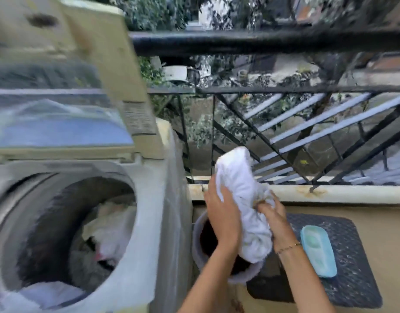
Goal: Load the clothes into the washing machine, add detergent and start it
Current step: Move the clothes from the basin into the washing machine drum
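Observation:
A bunched white garment [242, 190] is held up to the right of the top-loading washing machine [147, 222]. My left hand [221, 218] grips its left side and my right hand [273, 220] clutches its lower right part. The garment hangs over a grey bucket [196, 240] that stands beside the machine. The machine's lid [59, 136] is raised, and white and light clothes [108, 231] lie inside the drum.
A light-blue plastic lid or tray [317, 253] rests on a dark textured mat [352, 267] at the right. A low ledge [330, 193] with a black metal railing [262, 41] runs behind, with plants beyond it.

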